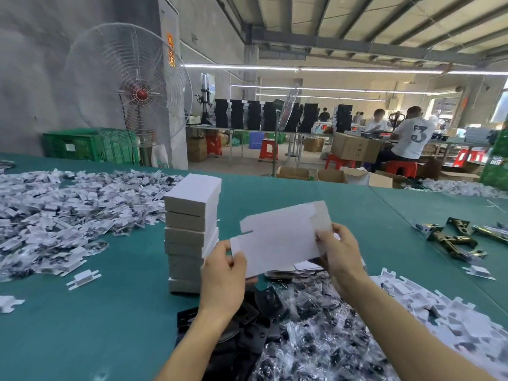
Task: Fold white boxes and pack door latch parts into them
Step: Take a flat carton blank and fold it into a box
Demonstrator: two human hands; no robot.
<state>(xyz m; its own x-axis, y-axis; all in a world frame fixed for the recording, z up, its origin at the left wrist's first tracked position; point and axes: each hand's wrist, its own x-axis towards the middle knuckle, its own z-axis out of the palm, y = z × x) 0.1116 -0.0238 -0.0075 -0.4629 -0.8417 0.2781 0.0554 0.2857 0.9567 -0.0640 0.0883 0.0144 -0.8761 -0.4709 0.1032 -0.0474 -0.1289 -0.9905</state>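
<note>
A flat, unfolded white box blank (280, 237) is held up above the green table (115, 320). My left hand (222, 281) grips its lower left corner and my right hand (341, 254) pinches its right edge. Just left of it stands a tall stack of folded white boxes (192, 232). Brass door latch parts (453, 240) lie on the table to the right. Under my arms lies a heap of black plates (258, 320) and bagged small parts (324, 339).
A big heap of white folded inserts with bagged screws (68, 210) covers the table's left side, and another white heap (450, 317) lies at the right. A large standing fan (134, 86) and a green crate (88, 147) stand behind. Several people sit working far right.
</note>
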